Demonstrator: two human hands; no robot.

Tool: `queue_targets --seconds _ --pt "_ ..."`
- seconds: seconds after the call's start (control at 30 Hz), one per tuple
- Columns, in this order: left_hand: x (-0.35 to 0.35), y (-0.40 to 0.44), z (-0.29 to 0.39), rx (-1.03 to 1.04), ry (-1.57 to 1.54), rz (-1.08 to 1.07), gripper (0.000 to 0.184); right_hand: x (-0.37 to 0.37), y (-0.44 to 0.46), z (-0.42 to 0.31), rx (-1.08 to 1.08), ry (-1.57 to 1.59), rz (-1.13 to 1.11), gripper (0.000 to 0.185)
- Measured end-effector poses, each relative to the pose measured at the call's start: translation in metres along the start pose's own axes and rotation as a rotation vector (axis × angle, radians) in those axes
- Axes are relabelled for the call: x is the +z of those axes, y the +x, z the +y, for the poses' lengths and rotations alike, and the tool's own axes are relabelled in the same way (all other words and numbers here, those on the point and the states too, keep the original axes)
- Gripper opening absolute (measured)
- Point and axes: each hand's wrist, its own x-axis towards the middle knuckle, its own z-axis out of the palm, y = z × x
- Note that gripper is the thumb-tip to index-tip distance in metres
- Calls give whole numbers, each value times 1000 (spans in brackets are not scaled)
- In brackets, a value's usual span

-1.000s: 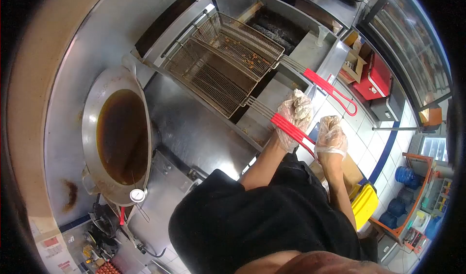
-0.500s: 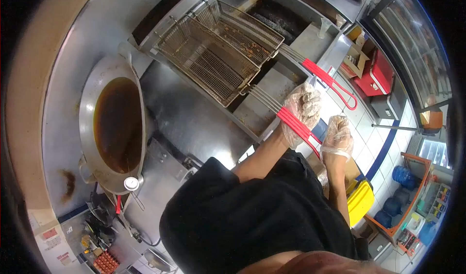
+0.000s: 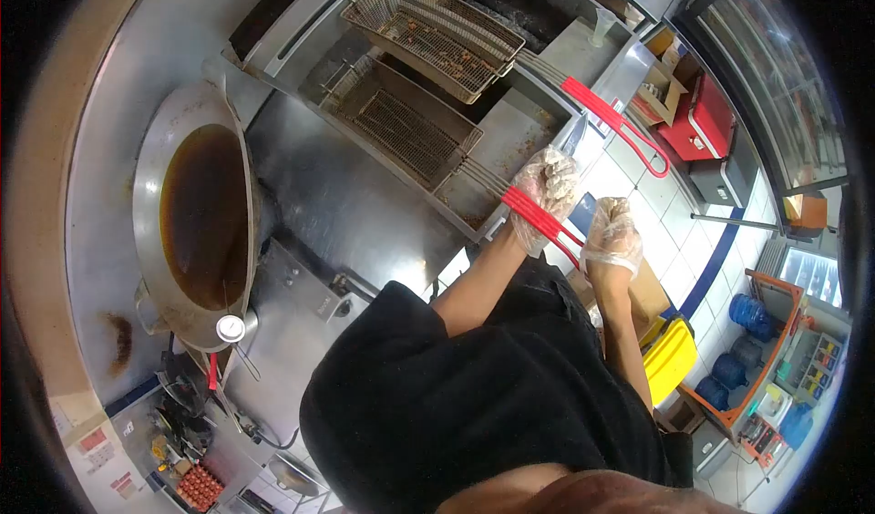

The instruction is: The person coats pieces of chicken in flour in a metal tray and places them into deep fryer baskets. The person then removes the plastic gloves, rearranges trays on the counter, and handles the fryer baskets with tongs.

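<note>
My left hand (image 3: 547, 186), in a clear plastic glove, is closed at the red handle (image 3: 540, 217) of the nearer wire fryer basket (image 3: 406, 129). That basket sits low in the fryer well. My right hand (image 3: 612, 233), gloved the same way, is closed in a fist beside the handle's looped end; whatever it may hold is hidden. A second fryer basket (image 3: 447, 54) rests higher, beyond the first, with brown crumbs on its mesh. Its own red handle (image 3: 611, 118) sticks out to the right, untouched.
On the left stands a large wok (image 3: 146, 213) of dark oil with a dial thermometer (image 3: 231, 329) at its rim. A steel counter (image 3: 337, 186) lies between wok and fryer. A yellow lid (image 3: 670, 364), an orange-framed rack (image 3: 775, 332) and a red cooler (image 3: 702, 122) are on the right.
The nearer basket has dropped lower into the fryer, opening a gap from the other basket. Both hands stay near its handle. The view has shifted slightly.
</note>
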Motion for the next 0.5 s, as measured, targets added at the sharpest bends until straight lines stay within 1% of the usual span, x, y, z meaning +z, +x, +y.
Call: queue_targets --seconds 0.03,0.1,0.13,0.17,0.2,0.23,0.3,0.33,0.37,0.4,0.43,0.47,0.5 --pt "-5 0 1 -1 -6 -13 31 1 1 -4 -2 -6 2 23" --pt "-14 1 6 7 -7 -8 30 6 5 -7 170 -130 -85 26" --pt "-15 4 11 -5 2 -30 26 11 3 -5 80 -69 -38 33" --pt "-16 5 16 -14 13 -51 22 20 3 1 78 -73 -38 33" --pt "-16 7 21 -16 54 -116 22 29 6 1 4 -72 16 22" --pt "-17 7 26 -17 55 -118 22 33 8 2 -71 -71 73 12" --pt "-16 6 38 26 13 -32 30 41 8 -7 -61 -38 92 11" --pt "-23 6 48 53 87 -89 31 43 7 -12 -96 0 83 12" --pt "-30 6 58 55 88 -90 31 46 8 -20 -133 39 75 13" --pt "-43 8 69 84 199 -192 25 47 11 -27 -104 13 47 17" --pt "-54 9 77 114 309 -294 20 49 14 -28 -107 10 45 17" --pt "-65 11 83 61 254 -342 17 50 16 -28 -111 18 58 19" --pt "-56 6 75 63 252 -342 17 52 19 -29 -115 26 71 20"
